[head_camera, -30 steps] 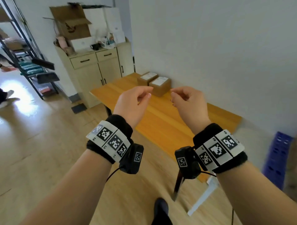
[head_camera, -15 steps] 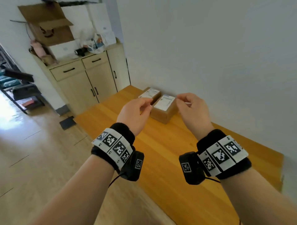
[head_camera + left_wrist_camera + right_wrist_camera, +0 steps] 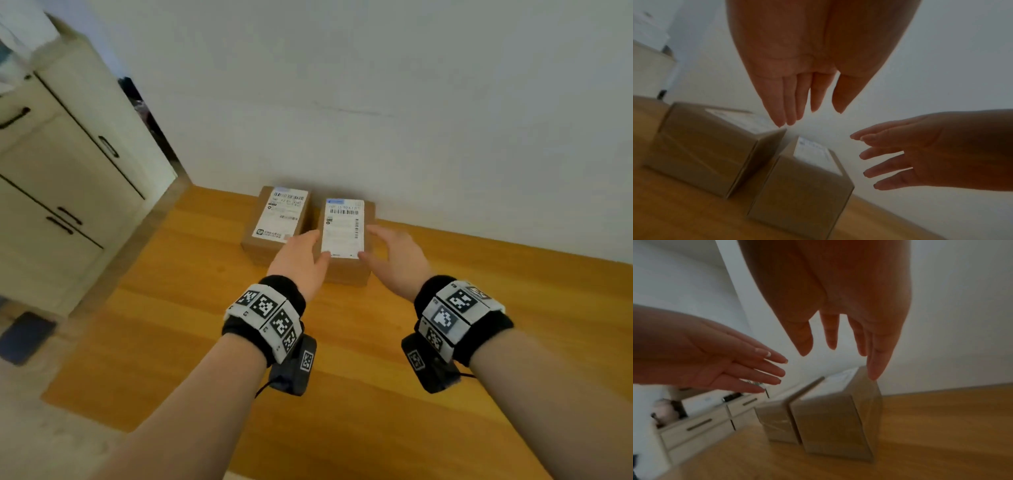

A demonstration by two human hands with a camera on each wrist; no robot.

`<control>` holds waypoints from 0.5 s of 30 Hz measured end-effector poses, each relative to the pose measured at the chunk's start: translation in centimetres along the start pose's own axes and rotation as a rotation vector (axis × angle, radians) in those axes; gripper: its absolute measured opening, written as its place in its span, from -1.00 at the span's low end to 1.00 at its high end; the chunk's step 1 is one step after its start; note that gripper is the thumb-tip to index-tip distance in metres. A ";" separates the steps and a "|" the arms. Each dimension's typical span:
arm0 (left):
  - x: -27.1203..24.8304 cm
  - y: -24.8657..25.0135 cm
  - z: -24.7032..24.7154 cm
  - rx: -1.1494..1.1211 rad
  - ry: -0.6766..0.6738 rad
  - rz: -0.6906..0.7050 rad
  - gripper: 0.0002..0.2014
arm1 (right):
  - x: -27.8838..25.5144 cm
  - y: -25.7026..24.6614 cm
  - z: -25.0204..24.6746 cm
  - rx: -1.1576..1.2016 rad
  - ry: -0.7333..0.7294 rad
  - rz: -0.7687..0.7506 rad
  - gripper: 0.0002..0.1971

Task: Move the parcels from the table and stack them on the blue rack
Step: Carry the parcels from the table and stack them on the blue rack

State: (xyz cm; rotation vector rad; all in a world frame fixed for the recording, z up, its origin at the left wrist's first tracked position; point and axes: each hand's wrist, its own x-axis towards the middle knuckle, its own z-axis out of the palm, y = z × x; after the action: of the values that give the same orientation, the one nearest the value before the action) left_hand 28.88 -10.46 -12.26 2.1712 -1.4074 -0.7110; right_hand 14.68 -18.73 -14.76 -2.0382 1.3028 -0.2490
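Two brown cardboard parcels with white shipping labels stand side by side on the wooden table (image 3: 164,329), against the white wall. The right parcel (image 3: 343,229) (image 3: 803,191) (image 3: 835,417) is nearer to me; the left parcel (image 3: 278,219) (image 3: 702,149) (image 3: 777,423) sits just beside it. My left hand (image 3: 301,255) (image 3: 807,91) and right hand (image 3: 394,257) (image 3: 838,337) reach out open, fingers straight, on either side of the right parcel's near end and slightly above it. Neither hand holds anything. The blue rack is out of view.
A cream cabinet (image 3: 65,178) with drawers and black handles stands to the left of the table. The white wall (image 3: 411,102) runs right behind the parcels. A dark mat (image 3: 24,337) lies on the floor at the lower left.
I have come closer to the table. Both hands have uncurled from loose fists, stretched forward and dropped to flank the right parcel.
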 end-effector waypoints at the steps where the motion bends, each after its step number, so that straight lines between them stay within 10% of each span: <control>1: 1.2 -0.7 0.4 0.008 -0.038 0.008 -0.61 | 0.7 0.1 0.8 -0.014 -0.029 0.043 -0.40; 15: 5.2 -4.0 5.3 -0.082 -0.150 0.039 -0.48 | 0.7 1.1 4.6 0.054 -0.030 0.230 -0.18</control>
State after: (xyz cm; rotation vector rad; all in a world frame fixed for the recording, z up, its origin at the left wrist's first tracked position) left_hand 30.07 -14.29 -19.66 2.0584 -1.4635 -0.9179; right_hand 16.51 -17.52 -19.07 -1.8212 1.4801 -0.1459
